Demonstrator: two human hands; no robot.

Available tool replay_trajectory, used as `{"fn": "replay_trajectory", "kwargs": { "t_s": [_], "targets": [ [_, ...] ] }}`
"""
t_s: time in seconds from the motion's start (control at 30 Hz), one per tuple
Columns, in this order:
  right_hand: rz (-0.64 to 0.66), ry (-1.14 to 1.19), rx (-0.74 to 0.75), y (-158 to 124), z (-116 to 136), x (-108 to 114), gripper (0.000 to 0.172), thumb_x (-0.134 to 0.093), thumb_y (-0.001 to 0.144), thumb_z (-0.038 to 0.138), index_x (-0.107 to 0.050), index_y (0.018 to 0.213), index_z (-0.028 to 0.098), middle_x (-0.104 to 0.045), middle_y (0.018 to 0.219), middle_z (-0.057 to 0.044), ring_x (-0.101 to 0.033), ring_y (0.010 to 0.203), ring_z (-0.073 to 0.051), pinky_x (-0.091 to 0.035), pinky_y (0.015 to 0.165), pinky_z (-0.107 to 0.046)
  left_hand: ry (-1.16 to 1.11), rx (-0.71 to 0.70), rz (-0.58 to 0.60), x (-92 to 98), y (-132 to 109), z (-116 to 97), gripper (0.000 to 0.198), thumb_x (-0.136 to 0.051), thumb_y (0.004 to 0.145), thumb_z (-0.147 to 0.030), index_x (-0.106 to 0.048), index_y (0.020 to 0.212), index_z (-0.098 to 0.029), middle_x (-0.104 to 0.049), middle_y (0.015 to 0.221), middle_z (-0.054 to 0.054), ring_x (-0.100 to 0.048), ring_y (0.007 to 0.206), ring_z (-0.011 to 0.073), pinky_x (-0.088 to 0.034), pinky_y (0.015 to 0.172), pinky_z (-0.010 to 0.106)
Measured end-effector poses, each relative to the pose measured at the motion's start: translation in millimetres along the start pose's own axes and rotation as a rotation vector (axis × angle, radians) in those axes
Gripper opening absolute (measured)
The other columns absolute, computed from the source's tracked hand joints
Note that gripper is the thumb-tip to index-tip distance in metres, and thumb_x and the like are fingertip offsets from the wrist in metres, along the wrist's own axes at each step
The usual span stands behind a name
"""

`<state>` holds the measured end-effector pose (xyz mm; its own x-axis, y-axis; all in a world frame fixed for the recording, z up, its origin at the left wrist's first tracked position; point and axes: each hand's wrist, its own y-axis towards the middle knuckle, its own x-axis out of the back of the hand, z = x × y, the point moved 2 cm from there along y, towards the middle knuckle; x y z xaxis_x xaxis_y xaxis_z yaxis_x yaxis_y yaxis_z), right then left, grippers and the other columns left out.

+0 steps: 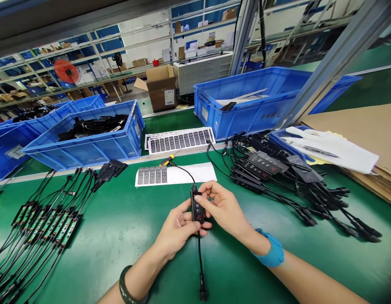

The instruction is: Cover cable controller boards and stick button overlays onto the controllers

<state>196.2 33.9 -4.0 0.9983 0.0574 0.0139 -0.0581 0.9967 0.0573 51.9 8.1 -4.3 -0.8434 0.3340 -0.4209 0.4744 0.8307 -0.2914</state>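
Both my left hand [179,223] and my right hand [222,207] grip a black inline controller [197,207] with red-marked buttons, its fingers wrapped around the casing. Its black cable [199,261] runs down to a plug and up across a white sheet of grey button labels [151,175]. A yellow-handled screwdriver [167,160] lies just above that sheet. To the right sits a heap of similar cabled controllers [265,166]. Rows of cables with green circuit boards [46,223] lie to the left.
Black keypads [109,171] lie on the green bench mat [119,236]. Blue crates hold black parts [88,154] and white strips [246,114]. Further label sheets [179,140] lie between them. Cardboard sheets [354,131], a cardboard box [160,88] and metal uprights [338,55] stand beyond.
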Motion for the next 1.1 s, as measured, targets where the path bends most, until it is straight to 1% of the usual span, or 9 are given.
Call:
{"fn": "replay_trajectory", "kwargs": {
  "t_s": [0.3, 0.47, 0.53, 0.67, 0.73, 0.83, 0.87, 0.97, 1.1],
  "targets": [
    [-0.045, -0.014, -0.029, 2, -3, -1, 0.028, -0.070, 0.075, 0.041, -0.056, 0.085, 0.019, -0.051, 0.065, 0.005, -0.048, 0.050, -0.009, -0.047, 0.039, -0.021, 0.073, -0.049, -0.018, -1.0, 1, 0, 0.064, -0.074, 0.072, -0.019, -0.055, 0.133, -0.014, -0.072, 0.104, 0.013, -0.070, 0.083, 0.0186, -0.052, 0.069, 0.027],
    [-0.076, -0.019, -0.077, 8, -6, 4, 0.051, -0.075, 0.070, 0.042, -0.048, 0.108, 0.021, -0.049, 0.064, 0.008, -0.050, 0.052, -0.012, -0.047, 0.042, -0.022, 0.049, -0.025, -0.042, 1.5, 2, 1, 0.060, -0.075, 0.068, -0.017, -0.060, 0.126, -0.013, -0.072, 0.102, 0.013, -0.070, 0.080, 0.0185, -0.052, 0.065, 0.025],
    [-0.021, -0.040, -0.087, 9, -7, 5, 0.060, -0.077, 0.065, 0.039, -0.048, 0.114, 0.020, -0.052, 0.074, 0.005, -0.052, 0.059, -0.012, -0.048, 0.046, -0.023, 0.021, -0.022, -0.050, 2.2, 2, 0, 0.059, -0.078, 0.066, -0.017, -0.062, 0.123, -0.014, -0.073, 0.097, 0.011, -0.070, 0.078, 0.0184, -0.051, 0.063, 0.024],
    [0.244, -0.016, -0.148, 6, -7, -4, 0.081, -0.081, 0.060, 0.028, -0.042, 0.131, 0.021, -0.055, 0.090, 0.001, -0.055, 0.066, -0.012, -0.048, 0.051, -0.023, 0.013, -0.050, -0.007, 1.6, 3, -2, 0.053, -0.085, 0.062, -0.019, -0.067, 0.112, -0.012, -0.072, 0.083, 0.006, -0.067, 0.075, 0.0153, -0.049, 0.063, 0.021],
    [0.297, -0.007, -0.135, 5, -8, -9, 0.069, -0.078, 0.065, 0.030, -0.046, 0.125, 0.019, -0.055, 0.083, 0.002, -0.055, 0.065, -0.012, -0.047, 0.054, -0.023, 0.032, -0.058, -0.008, 2.0, 4, -2, 0.050, -0.088, 0.062, -0.027, -0.069, 0.105, -0.010, -0.071, 0.078, 0.006, -0.065, 0.070, 0.0133, -0.047, 0.060, 0.020],
    [0.239, -0.042, -0.078, 7, -10, -13, 0.036, -0.069, 0.076, 0.044, -0.054, 0.095, 0.017, -0.053, 0.070, 0.004, -0.050, 0.058, -0.010, -0.043, 0.054, -0.023, 0.064, -0.048, -0.052, 3.7, 6, 0, 0.046, -0.085, 0.065, -0.044, -0.069, 0.090, -0.009, -0.070, 0.070, 0.007, -0.061, 0.058, 0.0103, -0.043, 0.053, 0.019],
    [0.211, -0.060, -0.076, 8, -11, -13, 0.034, -0.063, 0.081, 0.050, -0.053, 0.085, 0.018, -0.051, 0.064, 0.005, -0.046, 0.053, -0.009, -0.039, 0.050, -0.022, 0.068, -0.042, -0.058, 4.1, 7, 1, 0.047, -0.084, 0.066, -0.048, -0.069, 0.087, -0.008, -0.070, 0.071, 0.008, -0.060, 0.056, 0.0098, -0.043, 0.051, 0.019],
    [0.134, -0.105, -0.090, 12, -11, -11, 0.048, -0.047, 0.088, 0.063, -0.049, 0.069, 0.018, -0.045, 0.054, 0.005, -0.040, 0.047, -0.009, -0.032, 0.046, -0.022, 0.066, -0.031, -0.050, 4.4, 9, 3, 0.050, -0.082, 0.068, -0.050, -0.069, 0.091, -0.008, -0.073, 0.082, 0.012, -0.062, 0.060, 0.0108, -0.044, 0.051, 0.019],
    [0.117, -0.053, -0.049, 13, -7, -8, 0.053, -0.039, 0.091, 0.062, -0.058, 0.071, 0.016, -0.050, 0.056, 0.002, -0.048, 0.054, -0.012, -0.038, 0.052, -0.024, 0.053, -0.032, -0.098, 5.4, 11, 6, 0.056, -0.081, 0.068, -0.052, -0.067, 0.101, -0.009, -0.071, 0.078, 0.009, -0.063, 0.060, 0.0109, -0.045, 0.051, 0.018]
  ]
}}
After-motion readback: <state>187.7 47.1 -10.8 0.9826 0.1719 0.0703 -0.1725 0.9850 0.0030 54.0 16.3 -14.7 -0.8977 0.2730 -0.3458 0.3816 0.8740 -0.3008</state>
